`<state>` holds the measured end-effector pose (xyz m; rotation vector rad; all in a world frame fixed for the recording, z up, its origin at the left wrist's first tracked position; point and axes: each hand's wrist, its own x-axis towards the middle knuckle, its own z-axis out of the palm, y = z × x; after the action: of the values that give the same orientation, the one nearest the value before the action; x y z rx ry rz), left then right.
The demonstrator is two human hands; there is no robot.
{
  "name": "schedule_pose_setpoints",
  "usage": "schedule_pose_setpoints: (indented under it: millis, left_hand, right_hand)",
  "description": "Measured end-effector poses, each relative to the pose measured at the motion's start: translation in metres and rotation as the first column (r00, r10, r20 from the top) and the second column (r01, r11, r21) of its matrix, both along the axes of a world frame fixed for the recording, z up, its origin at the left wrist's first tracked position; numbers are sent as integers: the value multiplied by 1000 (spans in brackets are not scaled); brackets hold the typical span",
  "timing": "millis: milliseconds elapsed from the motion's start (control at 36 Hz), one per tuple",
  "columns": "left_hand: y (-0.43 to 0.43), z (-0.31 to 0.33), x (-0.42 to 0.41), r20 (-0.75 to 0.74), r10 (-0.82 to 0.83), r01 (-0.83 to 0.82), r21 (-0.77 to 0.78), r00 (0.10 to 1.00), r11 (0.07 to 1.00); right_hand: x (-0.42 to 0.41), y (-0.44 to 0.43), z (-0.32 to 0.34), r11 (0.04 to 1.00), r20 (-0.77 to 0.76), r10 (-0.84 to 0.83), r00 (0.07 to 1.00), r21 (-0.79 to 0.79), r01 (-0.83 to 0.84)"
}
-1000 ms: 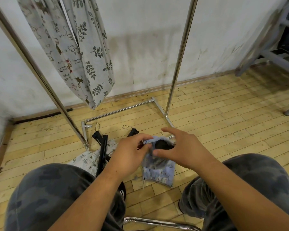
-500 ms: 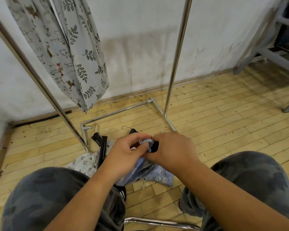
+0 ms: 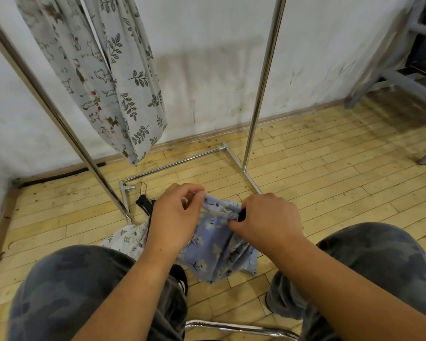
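At centre frame the left hand (image 3: pixel 175 217) and right hand (image 3: pixel 268 219) both pinch the bunched top edge of a blue floral cloth (image 3: pixel 217 249), which hangs toward the floor. A black object (image 3: pixel 241 215) peeks from the right fist, mostly hidden. Black hangers (image 3: pixel 143 201) lie half-covered behind the left wrist.

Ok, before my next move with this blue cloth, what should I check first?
1. Left hand pinches the top edge of the blue cloth: ok.
2. Right hand grips the other end of that edge: ok.
3. black clip at the right hand biting the cloth: cannot tell, fingers hide most of it.
4. Cloth's lower end off the floor: cannot tell.
5. Gap between the hanging printed cloths and the right pole: ok, bare wall shows between them.
6. Floor by your feet: not ok, a white cloth and black hangers lie there.
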<state>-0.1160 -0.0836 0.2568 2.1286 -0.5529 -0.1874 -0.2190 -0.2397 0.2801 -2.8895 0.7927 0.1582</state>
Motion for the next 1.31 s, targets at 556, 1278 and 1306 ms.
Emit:
schedule_pose_setpoints:
  millis: [556,1278,1306]
  left_hand:
    - [0,4,4,-390,54,-65,-16,919,998]
    - [-4,21,-12,-661,-519,-99,-664,542,741]
    - [-5,22,-15,-638,-526,-56,-664,563,746]
  right_hand:
    - [0,-9,1,999,-9,-24,1000,-42,24]
    - [8,15,-7,996,-124,86,989,-1,-87]
    - [10,20,-9,995,-139,99,985,7,-99]
